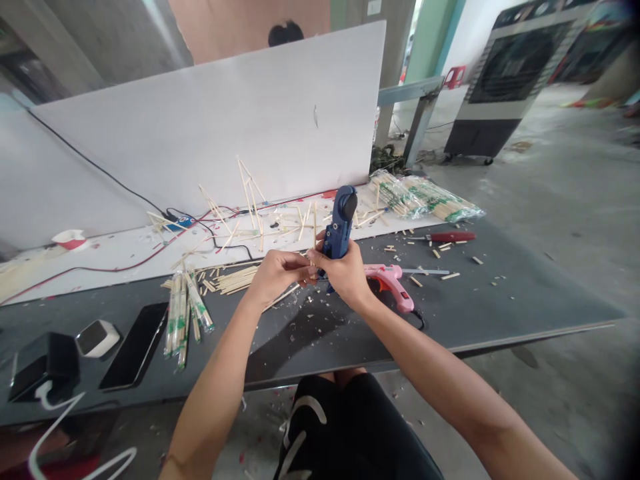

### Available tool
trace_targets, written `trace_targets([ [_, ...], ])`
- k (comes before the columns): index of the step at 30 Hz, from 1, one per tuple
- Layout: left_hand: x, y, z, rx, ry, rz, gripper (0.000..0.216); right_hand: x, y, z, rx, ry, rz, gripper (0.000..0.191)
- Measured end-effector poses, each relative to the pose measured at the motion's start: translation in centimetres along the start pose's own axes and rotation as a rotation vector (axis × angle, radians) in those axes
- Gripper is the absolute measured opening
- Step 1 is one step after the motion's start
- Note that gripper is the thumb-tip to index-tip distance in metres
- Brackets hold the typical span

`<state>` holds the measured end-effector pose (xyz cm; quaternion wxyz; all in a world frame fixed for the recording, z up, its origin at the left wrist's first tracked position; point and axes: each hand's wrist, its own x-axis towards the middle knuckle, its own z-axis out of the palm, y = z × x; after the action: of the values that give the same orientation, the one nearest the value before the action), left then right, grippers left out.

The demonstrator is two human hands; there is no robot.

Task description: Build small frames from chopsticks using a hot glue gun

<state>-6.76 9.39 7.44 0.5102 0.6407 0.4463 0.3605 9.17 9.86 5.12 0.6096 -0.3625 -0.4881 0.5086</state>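
Note:
My right hand (344, 273) is wrapped round a blue glue gun (341, 223) held upright over the dark table (500, 300). Beside it, my left hand (275, 273) pinches a thin bamboo stick (283, 296) against the gun's lower end; fingertips of both hands meet there. A pile of cut sticks (235, 279) lies just left of my hands. Glued stick frames (250, 193) stand on the white board behind.
A pink glue gun (393, 283) lies right of my hands, a red-handled tool (447, 237) beyond it. Wrapped stick bundles lie at left (185, 310) and back right (425, 199). A phone (135, 347), charger (97, 338), black box (43, 367) and cables sit at left.

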Motion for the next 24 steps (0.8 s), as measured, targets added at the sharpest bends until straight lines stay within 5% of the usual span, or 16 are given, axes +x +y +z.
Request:
trace_targets([
  [15, -0.1, -0.2, -0.8, 0.026, -0.048, 0.028, 0.022, 0.0, -0.6, -0.3, -0.148, -0.021, -0.027, 0.038],
  [24, -0.6, 0.2, -1.3, 0.081, -0.036, 0.093, 0.021, -1.9, -5.7, -4.0, -0.935, -0.178, 0.141, 0.032],
])
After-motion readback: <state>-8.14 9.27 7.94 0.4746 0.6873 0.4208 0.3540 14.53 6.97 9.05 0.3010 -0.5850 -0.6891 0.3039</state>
